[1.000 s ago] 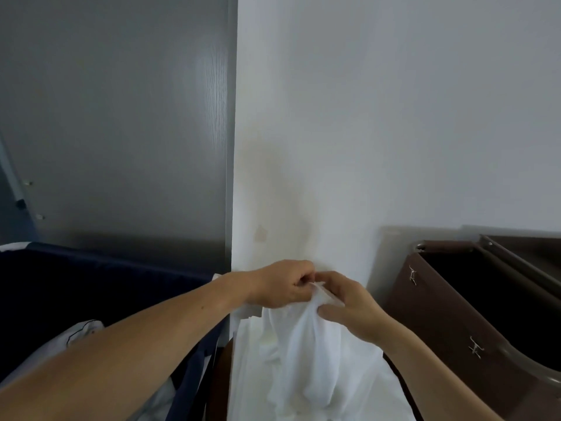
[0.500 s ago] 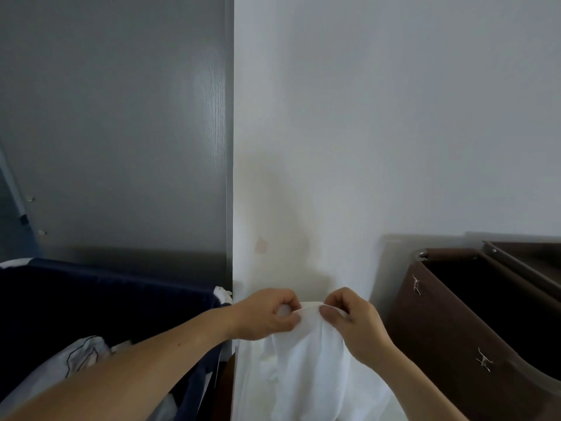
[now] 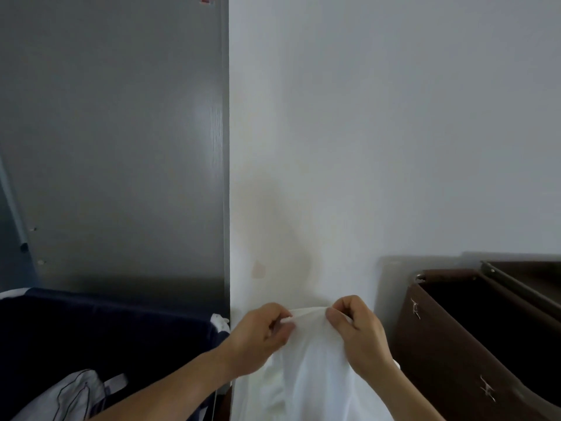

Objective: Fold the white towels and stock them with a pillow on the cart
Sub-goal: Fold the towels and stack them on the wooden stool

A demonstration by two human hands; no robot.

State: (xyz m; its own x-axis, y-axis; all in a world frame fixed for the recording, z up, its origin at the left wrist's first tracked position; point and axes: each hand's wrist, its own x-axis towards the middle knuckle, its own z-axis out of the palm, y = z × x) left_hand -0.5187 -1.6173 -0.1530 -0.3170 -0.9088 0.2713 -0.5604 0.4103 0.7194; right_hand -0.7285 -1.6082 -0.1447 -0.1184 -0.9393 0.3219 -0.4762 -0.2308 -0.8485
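White towel hangs in front of the person, low at the centre of the view, held up by its top edge against a pale wall. The left hand and the right hand each pinch that edge, fingers and thumbs curled onto the cloth. A second ago the two hands met at one bunched point; now they sit a little apart with a short stretch of hem between them, and they are lower in the view. I judge this to be the search for the corners, spreading the edge before the first fold, so folding has barely begun.

To the left stands a dark blue fabric bin with crumpled linen in it, below a grey panel. To the right sits a brown open-topped container, close to the right forearm. Nothing blocks the towel.
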